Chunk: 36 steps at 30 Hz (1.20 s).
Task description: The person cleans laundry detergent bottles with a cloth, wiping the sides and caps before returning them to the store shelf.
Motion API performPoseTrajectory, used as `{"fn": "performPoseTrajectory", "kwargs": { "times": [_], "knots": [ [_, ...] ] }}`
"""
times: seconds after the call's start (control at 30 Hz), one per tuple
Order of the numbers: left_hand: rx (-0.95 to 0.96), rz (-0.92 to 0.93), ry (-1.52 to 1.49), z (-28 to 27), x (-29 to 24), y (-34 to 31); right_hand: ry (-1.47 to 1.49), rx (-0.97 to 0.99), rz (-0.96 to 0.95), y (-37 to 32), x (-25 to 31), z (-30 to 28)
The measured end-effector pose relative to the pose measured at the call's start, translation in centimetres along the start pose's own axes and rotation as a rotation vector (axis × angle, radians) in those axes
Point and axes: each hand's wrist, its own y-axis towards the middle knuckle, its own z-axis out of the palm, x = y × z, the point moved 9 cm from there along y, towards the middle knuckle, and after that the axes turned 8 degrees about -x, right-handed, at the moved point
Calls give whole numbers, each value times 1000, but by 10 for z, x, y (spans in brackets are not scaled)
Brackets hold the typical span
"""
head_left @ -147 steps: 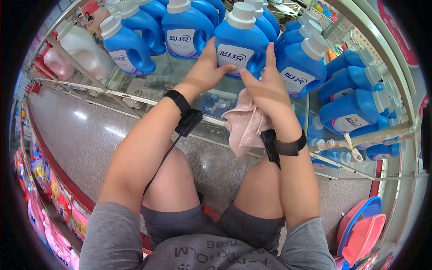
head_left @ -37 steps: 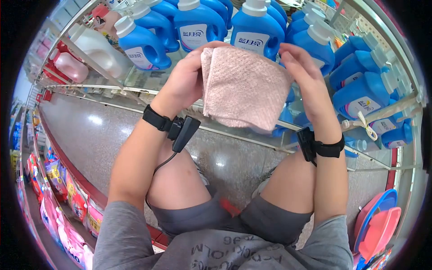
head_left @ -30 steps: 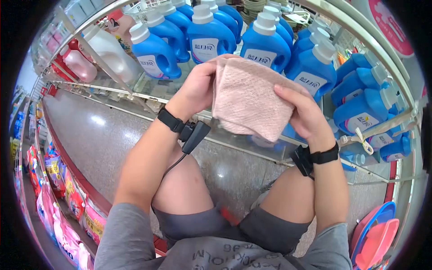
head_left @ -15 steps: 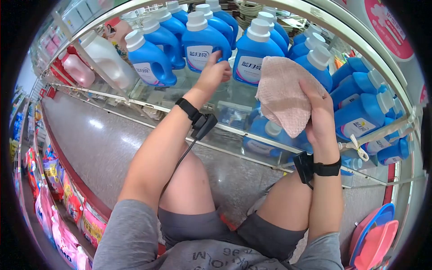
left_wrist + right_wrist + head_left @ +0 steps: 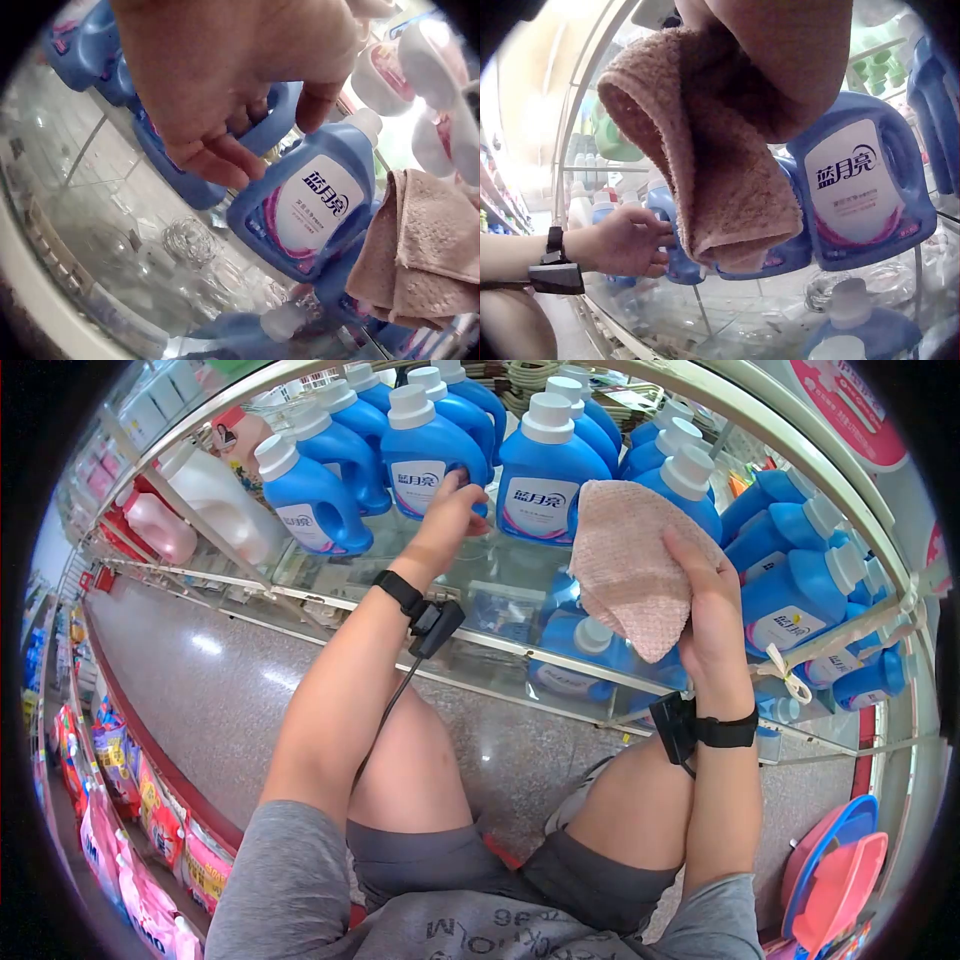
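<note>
My left hand (image 5: 447, 526) is at the handle of a blue detergent bottle (image 5: 415, 472) on the glass shelf, thumb by the handle opening and fingers curled about it. In the left wrist view the fingers (image 5: 225, 161) partly cover that handle. My right hand (image 5: 712, 598) holds a folded pink towel (image 5: 635, 565), pinched with the thumb on its face, in front of the bottles on the right. Another blue detergent bottle (image 5: 545, 500) with a white cap stands upright between the two hands; its label shows in the right wrist view.
More blue bottles (image 5: 300, 510) stand along the shelf left, behind and to the right. A metal shelf rail (image 5: 400, 625) runs along the front. Below it, another blue bottle (image 5: 575, 650) stands on a lower shelf. Plastic basins (image 5: 835, 880) lie at lower right.
The left hand has let go of the towel and moved to the bottle at left; the right hand has kept the towel. Over the last half second the hands barely move.
</note>
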Motion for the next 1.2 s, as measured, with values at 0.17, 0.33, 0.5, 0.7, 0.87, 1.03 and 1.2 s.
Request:
{"fn": "performPoseTrajectory", "kwargs": {
  "times": [0.17, 0.33, 0.5, 0.7, 0.87, 1.03, 1.2],
  "knots": [
    [71, -1, 115, -8, -1, -7, -3, -8, 11, -1, -4, 8],
    [153, -62, 120, -29, 5, -17, 0, 20, 4, 1, -10, 18],
    [201, -89, 128, -47, -1, -40, -25, 36, -17, 1, -12, 26],
    [102, -28, 238, -73, -14, -53, -11, 58, -9, -3, -15, 39],
    [116, 46, 305, -83, -14, -52, -12, 65, -14, -3, -18, 43],
    [117, 119, 402, -87, -25, -61, 2, 45, -15, -5, -17, 44],
    [99, 147, 345, -87, -32, -78, -1, 53, -9, -5, -17, 43]
  ]
}}
